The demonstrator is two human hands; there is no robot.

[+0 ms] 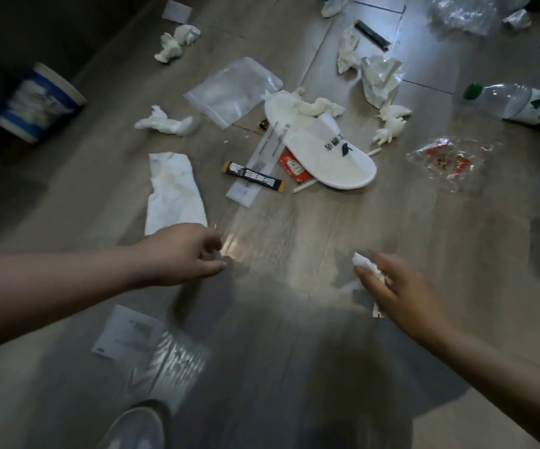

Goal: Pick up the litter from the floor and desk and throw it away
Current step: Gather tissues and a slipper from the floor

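Right hand: fingers curled round a crumpled white tissue, held just above the grey wood-grain floor.
Left hand: fingers curled, a whitish scrap at the tips; blur, cannot tell if it grips.
Just beyond the left hand lies a flat, stained paper towel. Further out: a black stick sachet and a red sauce packet beside a white slipper with a black, unreadable print.
Far right: a clear ribbed bottle lying on its side, green cap, green-white label, red characters illegible.
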